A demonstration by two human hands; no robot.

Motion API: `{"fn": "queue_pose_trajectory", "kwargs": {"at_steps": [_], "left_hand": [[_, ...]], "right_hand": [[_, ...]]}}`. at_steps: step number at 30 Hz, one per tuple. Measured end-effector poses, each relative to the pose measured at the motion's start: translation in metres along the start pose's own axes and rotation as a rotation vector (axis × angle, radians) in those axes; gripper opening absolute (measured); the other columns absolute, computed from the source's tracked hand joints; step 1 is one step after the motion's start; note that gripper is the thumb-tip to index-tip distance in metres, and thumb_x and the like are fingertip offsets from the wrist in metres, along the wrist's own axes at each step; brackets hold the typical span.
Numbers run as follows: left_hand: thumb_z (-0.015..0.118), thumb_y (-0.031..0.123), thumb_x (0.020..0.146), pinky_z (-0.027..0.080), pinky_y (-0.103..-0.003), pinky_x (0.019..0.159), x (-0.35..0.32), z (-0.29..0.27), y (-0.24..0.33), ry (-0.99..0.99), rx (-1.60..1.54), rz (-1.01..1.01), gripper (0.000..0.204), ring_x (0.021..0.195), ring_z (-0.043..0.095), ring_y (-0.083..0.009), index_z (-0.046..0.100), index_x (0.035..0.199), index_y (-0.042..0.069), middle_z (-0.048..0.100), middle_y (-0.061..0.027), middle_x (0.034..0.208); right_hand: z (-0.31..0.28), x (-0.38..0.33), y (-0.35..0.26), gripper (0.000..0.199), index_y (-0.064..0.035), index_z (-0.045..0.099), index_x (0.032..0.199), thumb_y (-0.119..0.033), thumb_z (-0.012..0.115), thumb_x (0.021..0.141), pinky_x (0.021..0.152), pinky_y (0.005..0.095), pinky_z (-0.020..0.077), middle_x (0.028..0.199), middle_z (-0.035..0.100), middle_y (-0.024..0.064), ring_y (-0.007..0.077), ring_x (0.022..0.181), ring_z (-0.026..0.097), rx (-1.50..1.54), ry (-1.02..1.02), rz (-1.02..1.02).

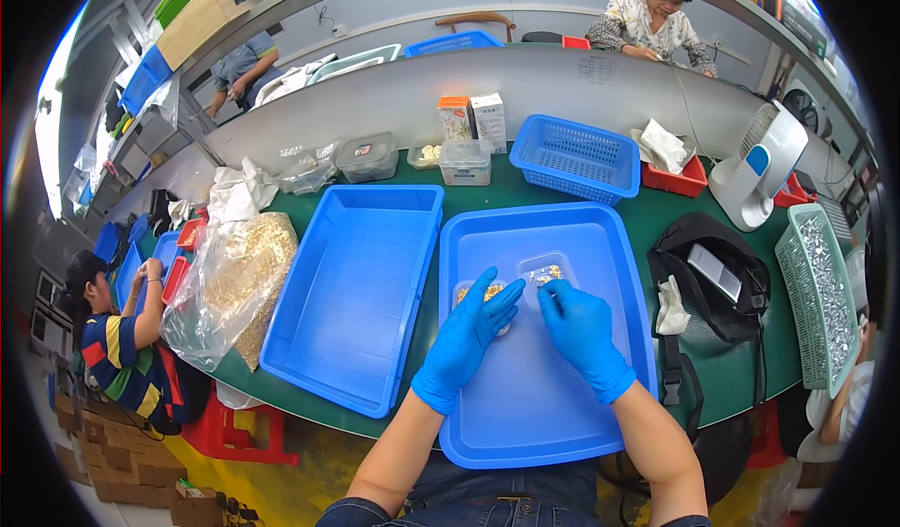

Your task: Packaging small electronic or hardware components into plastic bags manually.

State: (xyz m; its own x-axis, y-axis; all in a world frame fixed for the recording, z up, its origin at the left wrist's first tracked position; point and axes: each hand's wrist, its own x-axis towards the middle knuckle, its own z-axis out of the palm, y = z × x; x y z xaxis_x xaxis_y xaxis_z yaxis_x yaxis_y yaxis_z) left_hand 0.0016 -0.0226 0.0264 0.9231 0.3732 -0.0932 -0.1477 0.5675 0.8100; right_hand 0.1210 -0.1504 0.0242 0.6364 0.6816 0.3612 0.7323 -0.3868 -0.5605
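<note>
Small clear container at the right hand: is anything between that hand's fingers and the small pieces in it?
Nothing visible: the right hand has its fingers right at the small pieces in the small clear container, though whether they touch any is unclear. The left hand is off to the left, out of the way.

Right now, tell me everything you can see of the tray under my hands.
The tray is a shallow blue rectangle with rounded corners and a raised rim, apparently plastic. It lies flat on the green table, directly before you. Small containers of golden and silvery bits rest inside, beneath your left hand and right hand.
</note>
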Motion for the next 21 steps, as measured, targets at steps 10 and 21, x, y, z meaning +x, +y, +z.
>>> {"fn": "queue_pose_trajectory", "kwargs": {"at_steps": [10,21], "left_hand": [[0.034,0.043,0.097,0.025,-0.039,0.107,0.0,-0.001,-0.003,-0.066,0.043,-0.044,0.06,0.13,0.035,-0.0268,0.017,0.144,0.009,0.037,-0.0169,0.139],[0.035,0.043,0.097,0.027,-0.037,0.107,0.0,0.0,-0.004,-0.044,0.184,-0.056,0.061,0.13,0.036,-0.0226,0.015,0.145,0.012,0.038,-0.0105,0.141]], "right_hand": [[0.001,-0.001,-0.003,0.011,-0.0103,0.063,0.086,-0.021,0.059,0.085,0.048,0.0353,0.0469,0.062,0.061,0.0102,0.027,0.054,0.061,-0.087,-0.06,-0.063],[0.0,-0.003,-0.006,0.014,-0.0094,0.063,0.085,-0.022,0.059,0.085,0.049,0.0355,0.0476,0.064,0.061,0.0119,0.028,0.055,0.061,-0.059,-0.052,-0.125]]}}
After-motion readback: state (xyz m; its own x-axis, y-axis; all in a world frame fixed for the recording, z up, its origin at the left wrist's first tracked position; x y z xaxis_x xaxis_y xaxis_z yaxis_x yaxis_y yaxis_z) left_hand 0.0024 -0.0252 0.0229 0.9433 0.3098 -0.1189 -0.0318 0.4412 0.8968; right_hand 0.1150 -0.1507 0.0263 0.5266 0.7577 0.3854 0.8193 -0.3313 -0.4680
